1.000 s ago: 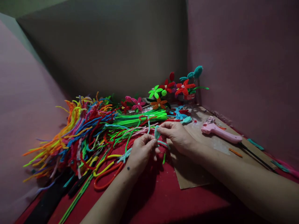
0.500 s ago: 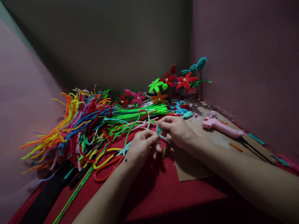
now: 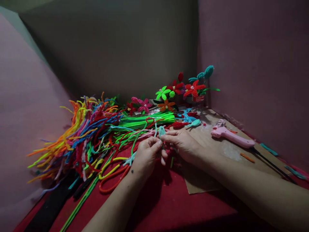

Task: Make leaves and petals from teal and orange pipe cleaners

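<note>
Between my two hands is a light turquoise pipe cleaner, bent into a small petal-like loop that points up. My left hand pinches its lower end between thumb and forefinger. From the other side, my right hand grips the same piece with thumb and fingertips close to the left ones. The lowest part of the piece is hidden by the fingers. Just behind lie pink and green pipe cleaners. A finished turquoise bud rests beyond my right hand.
A big heap of mixed pipe cleaners fills the left, beside a green bundle. Pipe-cleaner flowers stand at the back. A pink glue gun with a black cord lies on brown cardboard at right. Orange-handled scissors lie left.
My right hand has shifted down and left, closer to my left hand. The turquoise loop now stands upright above the fingertips. The whole view has tilted slightly.
</note>
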Motion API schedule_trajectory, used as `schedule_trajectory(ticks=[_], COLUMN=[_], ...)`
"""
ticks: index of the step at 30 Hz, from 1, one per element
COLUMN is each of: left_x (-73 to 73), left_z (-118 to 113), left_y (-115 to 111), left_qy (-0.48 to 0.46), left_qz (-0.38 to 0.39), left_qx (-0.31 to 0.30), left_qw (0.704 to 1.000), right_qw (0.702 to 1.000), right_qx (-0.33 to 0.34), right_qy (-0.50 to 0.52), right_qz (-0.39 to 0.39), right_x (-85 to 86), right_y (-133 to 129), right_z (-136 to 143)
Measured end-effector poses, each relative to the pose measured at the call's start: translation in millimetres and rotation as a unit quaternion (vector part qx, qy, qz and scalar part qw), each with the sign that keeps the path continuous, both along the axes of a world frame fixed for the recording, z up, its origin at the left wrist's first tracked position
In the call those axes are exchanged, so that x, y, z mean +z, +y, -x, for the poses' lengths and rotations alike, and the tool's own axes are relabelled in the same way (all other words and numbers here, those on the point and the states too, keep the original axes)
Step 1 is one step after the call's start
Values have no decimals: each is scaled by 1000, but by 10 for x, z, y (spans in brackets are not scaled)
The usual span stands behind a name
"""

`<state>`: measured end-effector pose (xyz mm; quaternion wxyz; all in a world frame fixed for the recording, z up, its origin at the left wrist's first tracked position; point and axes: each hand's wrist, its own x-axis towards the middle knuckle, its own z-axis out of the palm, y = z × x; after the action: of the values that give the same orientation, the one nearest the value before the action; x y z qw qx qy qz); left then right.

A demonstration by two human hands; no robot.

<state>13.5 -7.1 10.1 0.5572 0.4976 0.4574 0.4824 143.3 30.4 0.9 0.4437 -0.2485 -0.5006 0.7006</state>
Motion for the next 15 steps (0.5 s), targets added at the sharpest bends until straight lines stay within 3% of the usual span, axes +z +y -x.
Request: schedule_trajectory(ticks=[2,7,11,15], left_x=[23,163,187,172], left_z=[10,86,143,171], left_y=[-3,-1,14,23], left_qy=[22,60,60,78], left_qz=[14,-32,-44,-37], left_qx=[-2,82,45,67], left_qw=[1000,994,996,994], right_qw=[1000,998,992,987], right_qx=[-16,-47,-11,-4], right_qy=[0,-32,-105,-144], right_qz=[-3,-30,-67,-76], right_x=[-7,36,44,26], right_y=[-6,-27,-81,-97], right_z=[10,24,51,64])
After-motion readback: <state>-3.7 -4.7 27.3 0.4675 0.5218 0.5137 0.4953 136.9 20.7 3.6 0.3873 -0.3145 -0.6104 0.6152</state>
